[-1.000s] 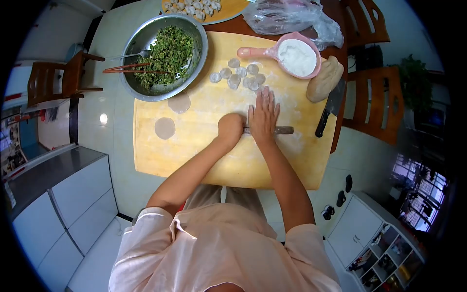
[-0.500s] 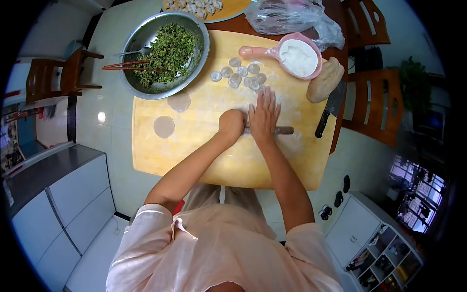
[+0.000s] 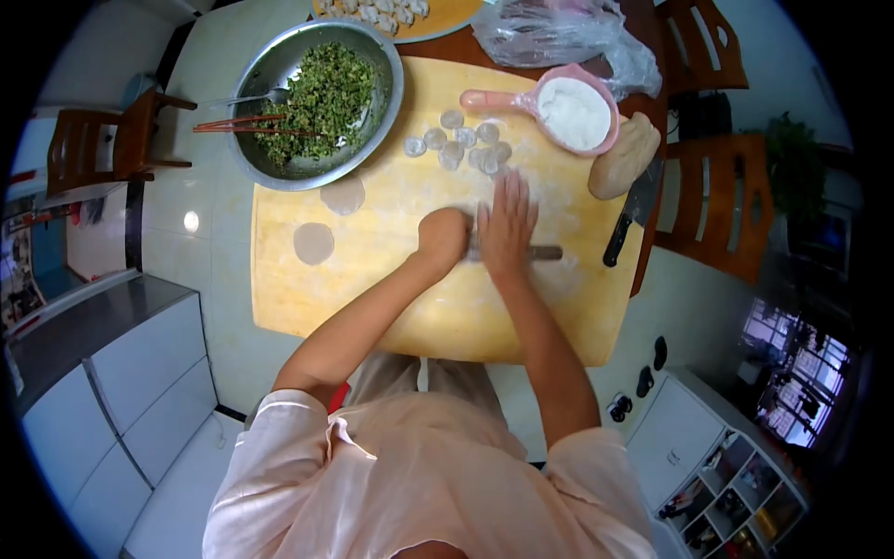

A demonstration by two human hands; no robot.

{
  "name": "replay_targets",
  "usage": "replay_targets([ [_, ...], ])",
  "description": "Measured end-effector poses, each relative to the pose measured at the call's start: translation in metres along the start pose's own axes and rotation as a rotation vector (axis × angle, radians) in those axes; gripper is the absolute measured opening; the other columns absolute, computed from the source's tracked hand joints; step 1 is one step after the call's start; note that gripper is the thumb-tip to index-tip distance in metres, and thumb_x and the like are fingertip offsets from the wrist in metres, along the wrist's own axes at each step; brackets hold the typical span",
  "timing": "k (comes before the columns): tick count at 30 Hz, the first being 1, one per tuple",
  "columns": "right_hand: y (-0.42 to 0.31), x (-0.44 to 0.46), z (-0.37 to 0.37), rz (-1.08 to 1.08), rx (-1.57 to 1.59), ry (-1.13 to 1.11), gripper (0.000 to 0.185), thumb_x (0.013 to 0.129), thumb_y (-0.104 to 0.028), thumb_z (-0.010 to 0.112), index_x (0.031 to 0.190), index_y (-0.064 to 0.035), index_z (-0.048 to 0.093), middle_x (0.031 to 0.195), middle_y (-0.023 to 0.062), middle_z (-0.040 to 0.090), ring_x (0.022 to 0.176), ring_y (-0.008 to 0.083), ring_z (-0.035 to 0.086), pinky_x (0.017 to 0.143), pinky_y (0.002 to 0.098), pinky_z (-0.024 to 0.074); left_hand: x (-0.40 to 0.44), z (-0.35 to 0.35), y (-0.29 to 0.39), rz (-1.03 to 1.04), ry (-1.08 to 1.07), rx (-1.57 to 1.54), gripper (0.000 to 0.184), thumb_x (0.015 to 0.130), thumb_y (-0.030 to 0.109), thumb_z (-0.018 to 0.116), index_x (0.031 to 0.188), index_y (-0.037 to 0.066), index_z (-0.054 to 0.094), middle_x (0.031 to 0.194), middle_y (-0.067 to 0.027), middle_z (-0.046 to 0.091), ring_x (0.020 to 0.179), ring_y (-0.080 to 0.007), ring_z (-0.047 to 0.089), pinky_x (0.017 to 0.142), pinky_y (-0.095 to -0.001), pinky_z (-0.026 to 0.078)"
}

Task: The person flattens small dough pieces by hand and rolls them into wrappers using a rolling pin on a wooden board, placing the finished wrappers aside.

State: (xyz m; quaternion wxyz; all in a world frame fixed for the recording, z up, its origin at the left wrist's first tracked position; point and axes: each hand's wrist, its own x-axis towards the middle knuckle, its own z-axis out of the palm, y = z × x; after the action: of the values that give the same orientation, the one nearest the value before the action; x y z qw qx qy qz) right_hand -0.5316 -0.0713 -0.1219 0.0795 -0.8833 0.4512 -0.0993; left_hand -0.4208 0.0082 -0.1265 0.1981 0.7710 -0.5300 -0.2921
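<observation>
Room: pale tiled floor [image 3: 209, 270], a wooden chair [image 3: 98, 144] at left, two more at right, a white cabinet [image 3: 675, 433] at near right.

Work surface: one large wooden board [image 3: 447, 321], dusted with white powder, on a dark red-brown table [image 3: 447, 47].

Rolling pin [image 3: 546, 252], one, dark: at mid-board, lying left to right, its right end showing past the right hand.

Right hand [image 3: 506, 231]: flat, palm down over the pin, fingers extended toward the far side, tips blurred.

Left hand [image 3: 443, 239]: curled, fist-like, at the pin's left end; whether it pinches anything is hidden.

Dough rounds [image 3: 314, 243], two, thin: flat at the board's left, apart from each other.

Small dough discs [image 3: 465, 136], a cluster: beyond the hands, some touching.

Dough lump [image 3: 625, 156], one: far right, beside a black-handled knife [image 3: 615, 242].

Pink scoop [image 3: 492, 100], one, filled with white powder [image 3: 573, 114]: far right, handle pointing left.

Metal bowl [image 3: 307, 174], one: far left, containing chopped green filling [image 3: 321, 102], a spoon [image 3: 277, 96] and reddish chopsticks [image 3: 223, 126].

Tray [image 3: 442, 20], orange, bearing pale folded pieces [image 3: 382, 13]: far edge, left of a clear plastic bag [image 3: 535, 35].
</observation>
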Motion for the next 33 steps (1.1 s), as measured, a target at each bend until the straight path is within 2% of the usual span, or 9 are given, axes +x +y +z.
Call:
replay_targets([
  [4,0.008,-0.105,-0.022,-0.05,0.017,-0.111,0.061,0.081,-0.018,0.064,0.138,-0.0056,0.047,0.152,0.0172,0.034,0.139,0.0366,0.032,0.11,0.0536,0.0261,-0.016,0.004,-0.03,-0.206,0.058,-0.592,0.004,0.076,0.002,0.071,0.078,0.005,0.069,0.066,-0.0053,0.063,0.063,-0.0157,0.06,0.06,-0.0318,0.048],
  [5,0.006,-0.11,-0.021,-0.044,-0.018,-0.111,0.06,0.08,-0.015,0.062,0.137,-0.0051,0.048,0.151,0.0169,0.035,0.138,0.0358,0.033,0.108,0.053,0.0285,-0.016,0.018,-0.046,-0.377,-0.042,-0.772,0.007,0.073,0.005,0.071,0.071,0.006,0.064,0.068,-0.0103,0.064,0.066,-0.0223,0.062,0.063,-0.0327,0.049],
  [9,-0.002,-0.031,-0.015,-0.04,-0.021,-0.052,0.058,0.084,-0.019,0.063,0.137,-0.0036,0.047,0.15,0.0163,0.037,0.137,0.0351,0.034,0.107,0.0548,0.0314,-0.025,-0.008,-0.016,-0.179,-0.073,-0.458,0.013,0.074,0.005,0.074,0.079,0.004,0.062,0.067,-0.0083,0.063,0.061,-0.0185,0.06,0.06,-0.033,0.048],
  [12,-0.001,0.016,0.002,-0.022,-0.042,0.036,0.058,0.085,-0.023,0.063,0.138,-0.0039,0.046,0.149,0.0166,0.038,0.137,0.0351,0.034,0.107,0.0554,0.0308,-0.005,-0.007,0.001,-0.017,0.036,0.004,0.011,0.071,0.008,0.071,0.075,0.002,0.063,0.071,-0.0182,0.062,0.067,-0.0367,0.06,0.063,-0.0428,0.048],
  [15,-0.001,-0.031,-0.009,-0.017,-0.007,-0.039,0.06,0.085,-0.023,0.063,0.139,-0.0046,0.045,0.151,0.0173,0.036,0.137,0.0365,0.034,0.108,0.0559,0.0294,-0.006,-0.013,-0.003,-0.015,-0.037,0.058,0.01,0.074,0.008,0.07,0.071,0.002,0.063,0.066,-0.0144,0.062,0.062,-0.0285,0.061,0.061,-0.0383,0.048],
  [19,0.006,-0.109,-0.027,-0.082,-0.001,-0.091,0.054,0.084,-0.018,0.059,0.135,-0.0037,0.049,0.149,0.0185,0.037,0.136,0.0367,0.036,0.106,0.0559,0.0303,-0.026,0.006,-0.038,-0.326,-0.076,-0.739,0.01,0.072,0.012,0.073,0.077,0.006,0.067,0.071,-0.0125,0.065,0.068,-0.0266,0.064,0.065,-0.0352,0.051],
  [26,-0.003,0.0,-0.004,0.032,0.018,-0.018,0.054,0.089,-0.017,0.059,0.139,-0.0049,0.045,0.152,0.0166,0.035,0.139,0.0358,0.033,0.109,0.0544,0.0295,-0.014,-0.002,-0.007,-0.055,0.055,0.051,0.008,0.072,0.01,0.068,0.073,0.004,0.062,0.074,-0.0165,0.065,0.069,-0.0337,0.063,0.063,-0.0434,0.047],
  [29,0.001,-0.062,-0.016,-0.002,0.002,-0.124,0.057,0.088,-0.018,0.06,0.141,-0.0065,0.044,0.152,0.0166,0.035,0.139,0.0347,0.032,0.11,0.0548,0.0281,-0.02,-0.014,-0.01,-0.021,0.043,-0.035,0.008,0.074,0.009,0.069,0.07,0.004,0.064,0.074,-0.0155,0.065,0.068,-0.0318,0.064,0.063,-0.0414,0.048],
  [33,0.006,-0.105,-0.026,-0.06,-0.03,-0.15,0.057,0.088,-0.019,0.06,0.141,-0.0068,0.044,0.152,0.0165,0.034,0.14,0.0339,0.032,0.11,0.055,0.0281,-0.033,0.011,-0.05,-0.302,-0.028,-0.727,0.009,0.076,0.015,0.067,0.078,0.006,0.07,0.077,-0.0172,0.067,0.07,-0.0338,0.064,0.064,-0.0407,0.05],
])
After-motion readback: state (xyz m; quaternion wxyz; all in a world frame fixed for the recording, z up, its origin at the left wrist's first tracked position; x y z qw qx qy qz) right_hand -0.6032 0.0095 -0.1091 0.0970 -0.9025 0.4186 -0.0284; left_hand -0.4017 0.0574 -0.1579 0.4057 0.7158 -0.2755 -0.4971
